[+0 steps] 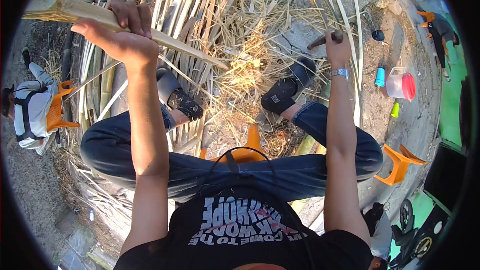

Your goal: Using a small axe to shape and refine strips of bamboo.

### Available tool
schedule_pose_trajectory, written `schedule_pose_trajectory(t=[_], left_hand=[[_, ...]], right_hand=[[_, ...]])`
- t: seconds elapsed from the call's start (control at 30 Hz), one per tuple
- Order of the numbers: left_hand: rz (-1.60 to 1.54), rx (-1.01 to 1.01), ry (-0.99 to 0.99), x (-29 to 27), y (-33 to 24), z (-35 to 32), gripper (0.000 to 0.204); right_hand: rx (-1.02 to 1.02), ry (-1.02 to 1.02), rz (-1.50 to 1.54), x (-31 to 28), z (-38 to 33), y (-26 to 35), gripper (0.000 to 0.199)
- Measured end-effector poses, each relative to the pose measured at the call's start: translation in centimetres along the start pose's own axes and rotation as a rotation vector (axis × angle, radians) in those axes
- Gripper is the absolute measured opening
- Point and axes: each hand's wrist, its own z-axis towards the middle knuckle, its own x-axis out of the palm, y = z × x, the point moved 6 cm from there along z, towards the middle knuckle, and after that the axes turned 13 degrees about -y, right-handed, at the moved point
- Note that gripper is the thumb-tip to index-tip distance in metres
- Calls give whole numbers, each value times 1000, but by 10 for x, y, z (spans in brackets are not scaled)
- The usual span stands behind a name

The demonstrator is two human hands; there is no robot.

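Note:
My left hand (125, 37) is raised at the upper left, its fingers curled over a pale split bamboo piece (180, 46). The piece slants from the left rim down to a narrow tip above the shavings between my feet. On the right, my right hand (338, 50) is closed round the dark brown handle of what looks like a long-bladed knife (318, 7). Its thin blade points away from me and is hard to tell from the strips around it. The two hands are well apart.
Bamboo strips (195, 10) and curled shavings (260, 35) cover the ground ahead. To the right stand a blue cup (380, 76), a clear red-lidded container (400, 86), a green cup (395, 110) and an orange stool (397, 165). Other people (37, 105) are at both sides.

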Motion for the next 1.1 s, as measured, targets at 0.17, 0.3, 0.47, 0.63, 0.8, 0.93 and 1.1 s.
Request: schedule_pose_trajectory(t=[0.17, 0.3, 0.47, 0.63, 0.8, 0.93, 1.1], left_hand=[[-10, -59, 27, 11, 14, -10, 82], [129, 35, 8, -5, -4, -4, 82], [110, 21, 30, 6, -3, 2, 83], [51, -37, 61, 33, 26, -9, 83], [97, 26, 46, 23, 6, -13, 83], [139, 60, 43, 7, -9, -1, 83], [11, 0, 63, 21, 17, 1, 82]], right_hand=[[40, -11, -85, 5, 23, -47, 29], [-113, -233, 22, -82, 57, 69, 20], [-81, -346, 230, -145, 35, 94, 19], [-11, -343, -86, 13, -2, -79, 29], [33, -195, 78, -47, 58, 5, 30], [121, -216, 441, -62, 19, 50, 25], [153, -278, 79, 45, -19, -71, 36]])
